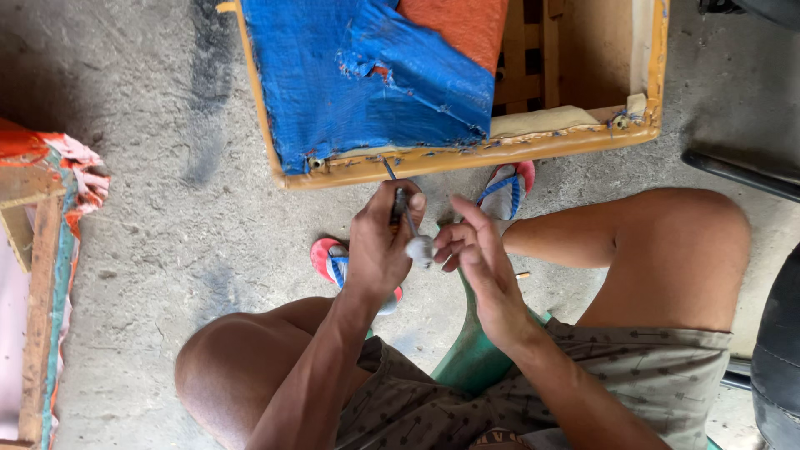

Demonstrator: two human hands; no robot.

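In the head view we sit on a green stool (pixel 471 358) above the concrete floor (pixel 167 208), knees apart, and we look down at our two hands. Our left hand (pixel 379 250) has its fingers clenched around a slim tool (pixel 398 204) with a dark handle; its thin metal tip points up to the lower edge of the wooden frame (pixel 467 154), where the blue cover (pixel 367 75) is fixed along the yellow border. The tip seems to touch the edge, but we cannot tell this for sure. Our right hand (pixel 479 258) is half released, and its fingertips lightly pinch a small grey-white lump (pixel 419 247), maybe a ball of thread or a knob, which sits between the two hands, just beside the left thumb. A thin line seems to run from this lump up along the tool.

To do this step well, we judge that the left hand should keep the tool steady and low against the frame, and the right hand should keep the lump close, so nothing pulls crooked. Red and blue sandals (pixel 508 187) lie on the floor under the frame.
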